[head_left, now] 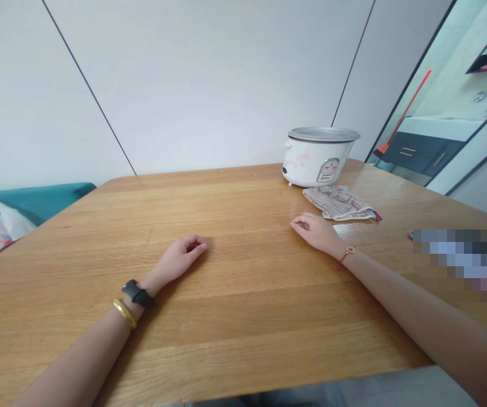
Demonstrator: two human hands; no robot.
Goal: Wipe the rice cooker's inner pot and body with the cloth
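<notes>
Forearms flat on wooden surface [243,316], near edge. Left hand [181,259] resting, fingers loosely curled, holding nothing; black watch and gold bangle at wrist. Right hand [317,232] further out, fingers half-curled, palm down, empty; red string bracelet at wrist. Nearest thing to right hand: checked cloth [339,202], lying crumpled just beyond fingertips, not touching. Behind cloth, white rice cooker [317,156] at far edge, metal lid on. Judgement: short straight reach suffices for cloth; keep wrist low, pinch near edge, avoid nudging cooker.
</notes>
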